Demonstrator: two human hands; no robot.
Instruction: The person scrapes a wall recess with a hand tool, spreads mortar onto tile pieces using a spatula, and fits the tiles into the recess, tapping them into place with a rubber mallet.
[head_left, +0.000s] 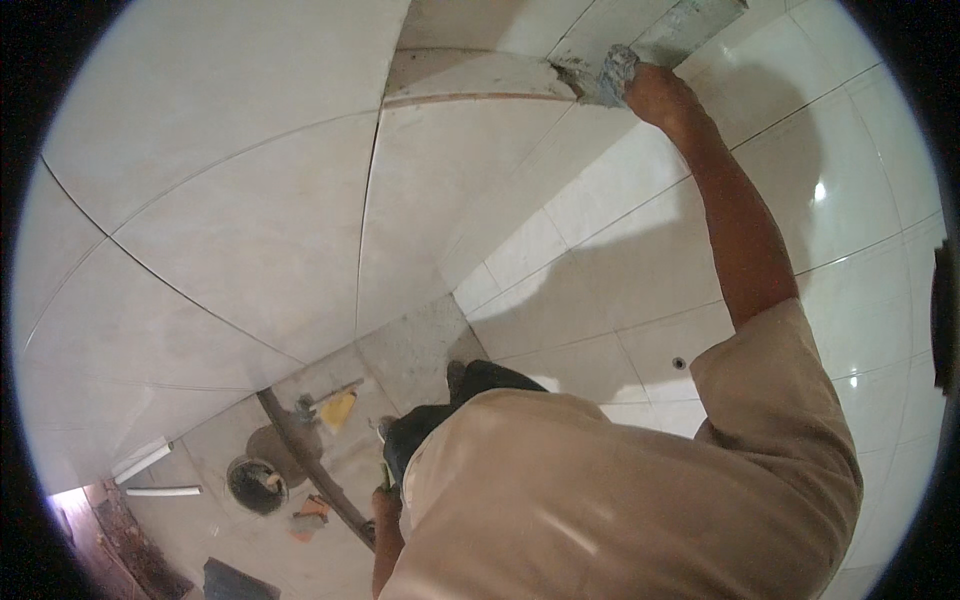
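Note:
My right hand (660, 95) reaches far up at the top right and is closed on a grey, lumpy wad (619, 70); I cannot tell whether it is mortar or a crumpled rag. The wad rests by the rough, broken end of a tiled ledge (480, 75), where bare grey cement shows. Low down beside my body, my left hand (385, 502) is closed around a thin greenish handle (387, 474). What that handle belongs to is hidden by my clothing.
On the floor stands a dark bucket (256, 486) with grey matter inside. Near it lie a long dark batten (318, 470), a yellow piece (338, 411), orange scraps (311, 508), white strips (165, 491) and a dark slab (238, 582). A round drain (679, 364) is set among pale tiles.

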